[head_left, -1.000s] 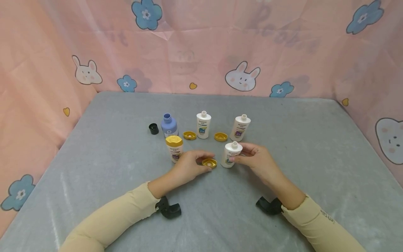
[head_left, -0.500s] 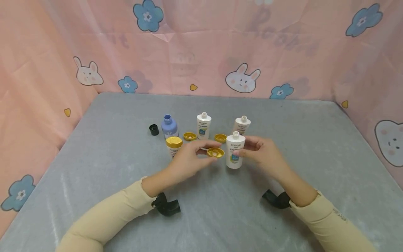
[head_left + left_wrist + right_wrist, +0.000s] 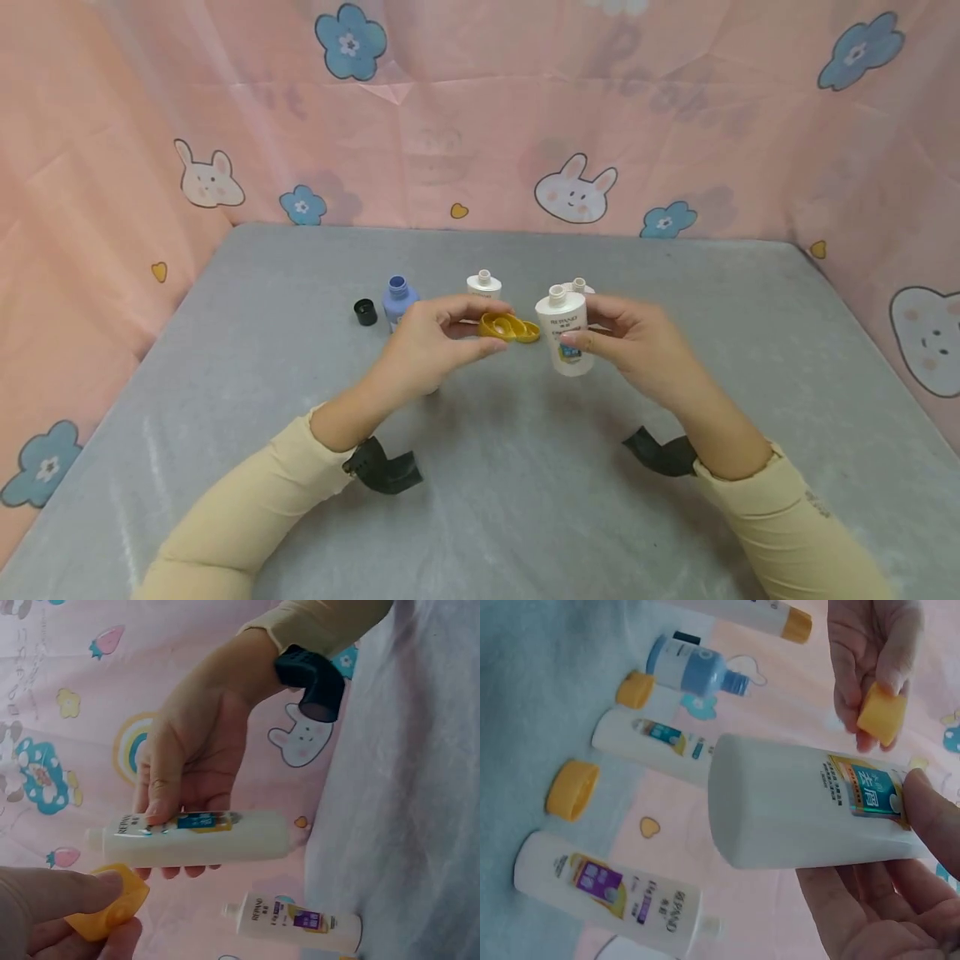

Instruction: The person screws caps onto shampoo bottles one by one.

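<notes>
Left hand (image 3: 422, 340) pinching gold cap (image 3: 490, 327), right hand (image 3: 647, 346) gripping uncapped white bottle (image 3: 567, 337), both up off table (image 3: 517, 492). Cap near bottle, not touching. Looks like capping step, cap not on yet. Cap's hollow side seems to face up, so next move probably calls for flipping it over neck (image 3: 557, 293). Right wrist view shows capped bottle (image 3: 798, 625); head view mostly hides it behind left hand.

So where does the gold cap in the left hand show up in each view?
Head view: gold cap near the centre.
Left wrist view: gold cap at lower left.
Right wrist view: gold cap at upper right.
Shared landmark: the white bottle held in the right hand.
</notes>
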Demonstrator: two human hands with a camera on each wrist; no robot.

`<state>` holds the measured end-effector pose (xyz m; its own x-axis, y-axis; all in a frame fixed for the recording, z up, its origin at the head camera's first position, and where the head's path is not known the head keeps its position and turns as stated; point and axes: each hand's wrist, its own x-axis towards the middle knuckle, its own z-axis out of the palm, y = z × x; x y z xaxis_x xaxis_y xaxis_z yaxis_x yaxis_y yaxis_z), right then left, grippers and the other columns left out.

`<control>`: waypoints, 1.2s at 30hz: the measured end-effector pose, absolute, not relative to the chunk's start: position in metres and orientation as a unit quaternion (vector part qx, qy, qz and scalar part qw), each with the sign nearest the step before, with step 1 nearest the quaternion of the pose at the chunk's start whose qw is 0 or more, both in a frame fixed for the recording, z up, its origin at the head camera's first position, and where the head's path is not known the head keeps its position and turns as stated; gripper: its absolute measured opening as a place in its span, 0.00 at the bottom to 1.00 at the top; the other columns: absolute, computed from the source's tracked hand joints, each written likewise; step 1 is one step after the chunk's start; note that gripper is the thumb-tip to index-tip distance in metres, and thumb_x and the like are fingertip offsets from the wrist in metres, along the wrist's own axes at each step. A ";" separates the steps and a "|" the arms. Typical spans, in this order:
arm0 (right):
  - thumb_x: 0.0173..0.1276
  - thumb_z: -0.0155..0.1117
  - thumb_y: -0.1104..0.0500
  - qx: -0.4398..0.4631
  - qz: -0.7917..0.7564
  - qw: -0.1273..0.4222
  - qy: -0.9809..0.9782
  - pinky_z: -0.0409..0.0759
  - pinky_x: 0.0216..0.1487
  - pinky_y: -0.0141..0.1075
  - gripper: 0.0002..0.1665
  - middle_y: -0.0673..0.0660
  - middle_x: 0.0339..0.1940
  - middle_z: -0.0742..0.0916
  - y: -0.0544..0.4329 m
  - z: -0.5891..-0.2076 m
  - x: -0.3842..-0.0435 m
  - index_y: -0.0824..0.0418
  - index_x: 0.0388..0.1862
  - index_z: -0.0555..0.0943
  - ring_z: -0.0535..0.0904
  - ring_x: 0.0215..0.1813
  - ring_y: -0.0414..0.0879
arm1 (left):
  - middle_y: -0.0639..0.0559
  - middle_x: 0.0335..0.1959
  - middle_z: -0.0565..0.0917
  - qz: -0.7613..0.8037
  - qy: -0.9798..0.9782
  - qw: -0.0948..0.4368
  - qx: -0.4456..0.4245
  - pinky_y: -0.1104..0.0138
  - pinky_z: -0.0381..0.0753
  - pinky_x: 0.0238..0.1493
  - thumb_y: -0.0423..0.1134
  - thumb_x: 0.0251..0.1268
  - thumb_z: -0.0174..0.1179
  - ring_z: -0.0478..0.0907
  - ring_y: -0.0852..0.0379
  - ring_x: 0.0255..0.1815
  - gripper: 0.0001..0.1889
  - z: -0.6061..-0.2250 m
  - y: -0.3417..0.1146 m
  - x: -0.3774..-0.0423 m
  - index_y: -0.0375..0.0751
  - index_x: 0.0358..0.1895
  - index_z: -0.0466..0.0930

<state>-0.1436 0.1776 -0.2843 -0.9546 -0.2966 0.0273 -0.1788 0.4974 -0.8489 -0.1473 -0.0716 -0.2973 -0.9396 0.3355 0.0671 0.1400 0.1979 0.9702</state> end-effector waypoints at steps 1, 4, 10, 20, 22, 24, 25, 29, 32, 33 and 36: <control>0.68 0.69 0.56 -0.140 -0.478 0.064 0.865 0.84 0.57 0.42 0.27 0.61 0.60 0.85 0.177 -0.285 -0.143 0.62 0.64 0.79 0.84 0.59 0.54 | 0.47 0.54 0.86 0.618 0.767 0.083 0.150 0.67 0.86 0.52 0.29 0.58 0.70 0.85 0.53 0.50 0.18 -0.297 -0.072 -0.148 0.39 0.54 0.84; 0.67 0.70 0.55 -0.129 -0.475 0.077 0.867 0.85 0.56 0.46 0.26 0.60 0.57 0.87 0.175 -0.287 -0.143 0.61 0.62 0.80 0.85 0.56 0.53 | 0.44 0.56 0.85 0.630 0.757 0.092 0.146 0.66 0.86 0.52 0.26 0.58 0.69 0.86 0.51 0.51 0.20 -0.296 -0.071 -0.149 0.35 0.56 0.83; 0.64 0.72 0.58 -0.132 -0.490 0.088 0.857 0.86 0.50 0.38 0.26 0.62 0.54 0.88 0.174 -0.296 -0.142 0.62 0.60 0.81 0.86 0.54 0.51 | 0.41 0.59 0.82 0.627 0.754 0.094 0.173 0.66 0.85 0.54 0.26 0.61 0.66 0.83 0.49 0.57 0.22 -0.298 -0.073 -0.149 0.35 0.60 0.79; 0.63 0.74 0.59 -0.133 -0.480 0.103 0.861 0.87 0.50 0.42 0.24 0.61 0.55 0.87 0.177 -0.301 -0.140 0.62 0.57 0.82 0.85 0.54 0.54 | 0.37 0.56 0.83 0.647 0.735 0.096 0.180 0.66 0.86 0.53 0.22 0.60 0.65 0.82 0.47 0.56 0.19 -0.299 -0.078 -0.152 0.29 0.54 0.76; 0.63 0.74 0.59 -0.132 -0.475 0.102 0.864 0.87 0.50 0.44 0.25 0.62 0.55 0.87 0.177 -0.301 -0.140 0.63 0.58 0.82 0.86 0.54 0.55 | 0.40 0.56 0.82 0.637 0.742 0.095 0.185 0.66 0.86 0.53 0.25 0.61 0.65 0.82 0.49 0.55 0.19 -0.299 -0.078 -0.152 0.32 0.56 0.78; 0.62 0.74 0.58 -0.130 -0.471 0.099 0.867 0.87 0.50 0.45 0.25 0.62 0.56 0.87 0.177 -0.301 -0.140 0.62 0.59 0.82 0.86 0.54 0.55 | 0.45 0.57 0.82 0.625 0.752 0.096 0.186 0.65 0.85 0.55 0.28 0.63 0.66 0.81 0.51 0.56 0.19 -0.298 -0.079 -0.152 0.37 0.57 0.80; 0.62 0.74 0.58 -0.129 -0.470 0.100 0.867 0.87 0.50 0.46 0.26 0.62 0.56 0.87 0.177 -0.301 -0.140 0.62 0.59 0.82 0.86 0.53 0.56 | 0.47 0.57 0.82 0.619 0.757 0.097 0.184 0.65 0.85 0.56 0.29 0.64 0.65 0.81 0.52 0.56 0.19 -0.298 -0.079 -0.152 0.39 0.58 0.81; 0.62 0.74 0.56 -0.132 -0.460 0.097 0.873 0.87 0.51 0.47 0.27 0.62 0.57 0.87 0.176 -0.301 -0.139 0.60 0.60 0.82 0.86 0.54 0.55 | 0.49 0.56 0.83 0.606 0.769 0.100 0.177 0.65 0.84 0.56 0.31 0.64 0.66 0.81 0.54 0.56 0.18 -0.297 -0.078 -0.152 0.41 0.57 0.80; 0.62 0.74 0.55 -0.140 -0.451 0.091 0.877 0.86 0.53 0.47 0.28 0.61 0.57 0.86 0.174 -0.302 -0.138 0.60 0.61 0.82 0.86 0.54 0.54 | 0.45 0.54 0.83 0.612 0.764 0.101 0.175 0.65 0.85 0.55 0.29 0.62 0.67 0.82 0.52 0.55 0.17 -0.297 -0.078 -0.152 0.37 0.54 0.79; 0.62 0.73 0.54 -0.143 -0.447 0.088 0.878 0.86 0.53 0.46 0.28 0.61 0.57 0.87 0.174 -0.302 -0.138 0.59 0.61 0.82 0.86 0.53 0.53 | 0.44 0.54 0.83 0.615 0.762 0.101 0.176 0.64 0.85 0.54 0.28 0.61 0.67 0.82 0.52 0.55 0.17 -0.296 -0.078 -0.151 0.36 0.53 0.79; 0.62 0.73 0.55 -0.151 -0.444 0.089 0.879 0.86 0.50 0.42 0.26 0.60 0.55 0.87 0.172 -0.303 -0.137 0.58 0.60 0.83 0.86 0.51 0.51 | 0.45 0.52 0.83 0.613 0.763 0.103 0.179 0.65 0.85 0.54 0.28 0.61 0.68 0.82 0.52 0.53 0.16 -0.297 -0.079 -0.151 0.37 0.53 0.81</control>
<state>-0.1369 0.1722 -0.3031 -0.9389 -0.3435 -0.0219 -0.1859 0.5597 -0.8076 -0.1507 -0.0794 -0.2966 -0.9151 0.3984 0.0627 0.1467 0.1841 0.9719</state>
